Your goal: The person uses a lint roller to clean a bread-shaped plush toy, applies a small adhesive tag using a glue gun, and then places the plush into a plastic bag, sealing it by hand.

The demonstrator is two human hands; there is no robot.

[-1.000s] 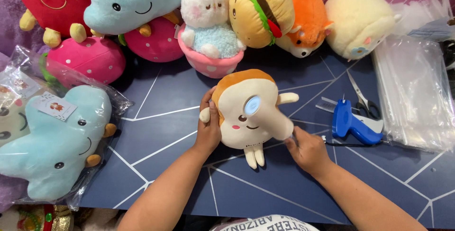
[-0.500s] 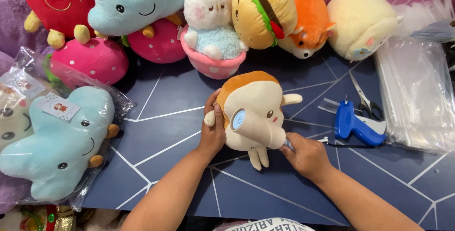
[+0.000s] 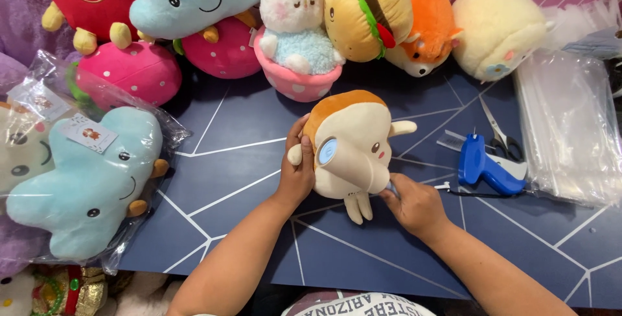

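Note:
A cream toast-shaped plush [image 3: 353, 147] with a brown crust top, small arms and feet lies on the dark blue table [image 3: 246, 173]. A light blue round sticker sits on its face. My left hand [image 3: 297, 170] grips the plush's left side by its little arm. My right hand [image 3: 414, 206] pinches the plush's lower right edge, with something small and pale between the fingers that I cannot identify.
A blue tagging gun [image 3: 486, 167] and scissors [image 3: 500, 136] lie right of the plush, beside a stack of clear plastic bags [image 3: 570, 128]. Several plush toys line the back edge. A bagged light blue star plush [image 3: 87, 186] lies at the left.
The toast plush has been turned and tilted, its face now angled to the right. My right hand has shifted from its side to its lower right edge.

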